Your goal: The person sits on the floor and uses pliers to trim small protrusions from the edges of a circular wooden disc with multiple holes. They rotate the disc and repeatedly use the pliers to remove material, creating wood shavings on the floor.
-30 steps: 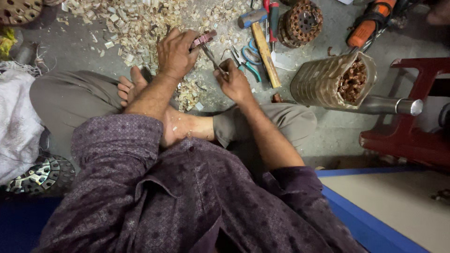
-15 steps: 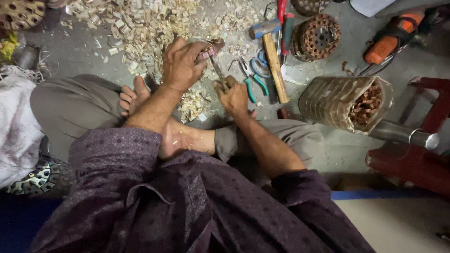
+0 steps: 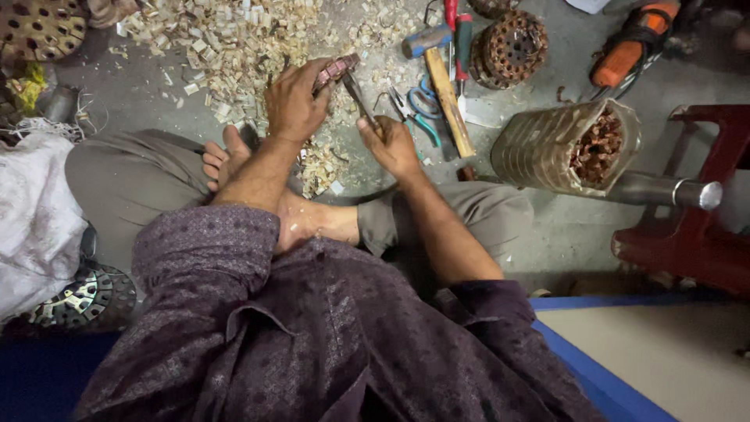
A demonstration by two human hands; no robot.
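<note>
hammer point(image 3: 445, 86) right of pliers point(image 3: 414, 109); motor stator point(image 3: 566, 148) further right | chips point(image 3: 226, 39) behind hands

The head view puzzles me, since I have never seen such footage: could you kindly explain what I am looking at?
The camera sits on a person's head and looks down, so you see their purple shirt, crossed legs and two bare hands. They sit on a grey floor. The left hand grips a small reddish-brown bundle. The right hand holds a thin metal tool against it. Pale scraps litter the floor ahead. Nearby lie a hammer, pliers, a round rusty wound part, an orange power tool and a ribbed cylinder on a shaft. A red stool stands at the right.
</note>
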